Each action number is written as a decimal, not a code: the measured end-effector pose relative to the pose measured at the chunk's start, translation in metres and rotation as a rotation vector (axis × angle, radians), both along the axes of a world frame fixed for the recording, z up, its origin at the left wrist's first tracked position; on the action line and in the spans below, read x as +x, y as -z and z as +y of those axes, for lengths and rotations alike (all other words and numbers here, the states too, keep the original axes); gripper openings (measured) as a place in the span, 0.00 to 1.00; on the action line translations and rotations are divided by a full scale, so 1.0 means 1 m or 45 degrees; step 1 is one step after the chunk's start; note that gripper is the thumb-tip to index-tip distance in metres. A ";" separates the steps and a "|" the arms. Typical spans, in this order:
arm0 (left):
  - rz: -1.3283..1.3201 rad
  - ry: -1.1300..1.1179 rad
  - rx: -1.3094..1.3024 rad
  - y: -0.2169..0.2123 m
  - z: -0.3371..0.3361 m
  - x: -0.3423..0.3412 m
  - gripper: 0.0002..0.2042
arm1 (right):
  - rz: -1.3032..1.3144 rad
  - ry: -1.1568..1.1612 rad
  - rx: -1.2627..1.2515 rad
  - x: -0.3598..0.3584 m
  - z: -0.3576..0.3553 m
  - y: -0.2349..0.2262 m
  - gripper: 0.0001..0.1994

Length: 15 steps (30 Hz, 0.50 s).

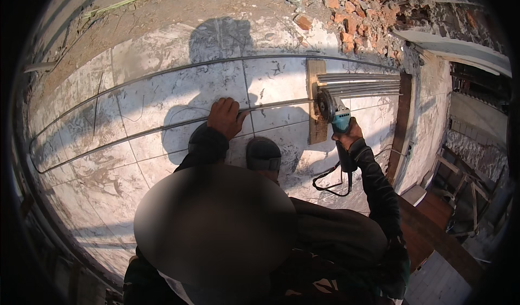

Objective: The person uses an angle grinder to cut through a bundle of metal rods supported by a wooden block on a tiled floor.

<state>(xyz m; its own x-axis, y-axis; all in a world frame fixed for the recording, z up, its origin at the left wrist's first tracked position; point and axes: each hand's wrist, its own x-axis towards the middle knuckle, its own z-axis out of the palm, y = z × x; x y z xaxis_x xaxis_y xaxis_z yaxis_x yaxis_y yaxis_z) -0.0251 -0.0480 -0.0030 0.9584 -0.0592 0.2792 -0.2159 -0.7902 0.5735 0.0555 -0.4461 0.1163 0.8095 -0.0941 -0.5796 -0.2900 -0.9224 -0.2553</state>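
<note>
My right hand (349, 134) is closed round the body of a teal and black angle grinder (340, 120). Its disc, under a dark guard, sits at the rod over a wooden board (317, 133); whether the disc touches the rod I cannot tell. Left of it, my left hand (226, 117) grips a long thin metal rod (179, 123). That rod bends back in a U at the far left and runs along the far side too. Several cut rods (368, 79) lie side by side from the board to the right. The grinder's black cord (329, 189) loops below it.
Broken bricks and rubble (352, 10) are heaped at the far right. A dark wooden beam (400, 126) lies at the cut rods' right ends. My shoe (264, 154) stands near the rod on the dusty tiled floor (108, 180). Wooden pieces (463, 183) stand at the right.
</note>
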 end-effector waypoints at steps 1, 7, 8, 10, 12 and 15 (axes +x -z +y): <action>-0.016 -0.006 0.002 -0.001 0.000 0.000 0.14 | -0.002 -0.004 -0.014 0.000 0.001 0.000 0.34; 0.016 0.003 0.001 -0.002 0.000 0.000 0.15 | 0.005 0.012 -0.015 0.004 0.004 0.000 0.33; 0.007 0.003 0.003 -0.002 0.000 0.000 0.15 | -0.001 0.016 0.009 0.005 0.005 -0.001 0.33; -0.013 0.000 0.010 0.000 0.000 0.000 0.15 | -0.006 0.019 0.019 0.006 0.010 -0.004 0.33; -0.011 0.003 0.012 0.000 0.000 0.000 0.14 | -0.017 0.016 0.014 0.008 0.015 -0.007 0.33; 0.026 0.009 0.016 0.000 0.000 0.000 0.15 | -0.053 0.009 -0.005 0.011 0.016 -0.006 0.32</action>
<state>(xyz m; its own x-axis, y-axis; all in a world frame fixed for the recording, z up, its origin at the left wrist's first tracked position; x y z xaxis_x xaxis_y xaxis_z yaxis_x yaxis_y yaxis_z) -0.0253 -0.0484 -0.0025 0.9635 -0.0691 0.2588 -0.2096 -0.7957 0.5682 0.0665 -0.4300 0.1225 0.8320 -0.1024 -0.5453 -0.2859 -0.9214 -0.2633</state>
